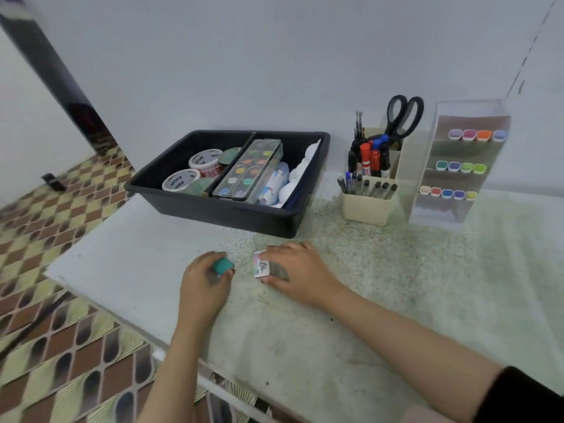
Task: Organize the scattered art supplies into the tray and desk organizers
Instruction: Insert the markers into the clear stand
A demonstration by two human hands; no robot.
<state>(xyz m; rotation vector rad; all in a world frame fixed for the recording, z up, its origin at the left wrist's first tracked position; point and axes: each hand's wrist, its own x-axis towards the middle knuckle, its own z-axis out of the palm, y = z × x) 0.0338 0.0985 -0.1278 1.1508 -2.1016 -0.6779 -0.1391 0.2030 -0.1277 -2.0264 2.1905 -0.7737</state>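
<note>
We find legible print on two items only. The rear tape roll (pixel 205 159) and the front tape roll (pixel 180 180), both in the left compartment of the black tray (pixel 213 210), carry dark lettering, upside down to the camera, which appears to read "Ninso". Red letters on the rear roll's side are only fragments. Print on the red marker (pixel 365 161) and the small packet (pixel 262 267) under the right hand (pixel 294 271) is too blurred to read.
</note>
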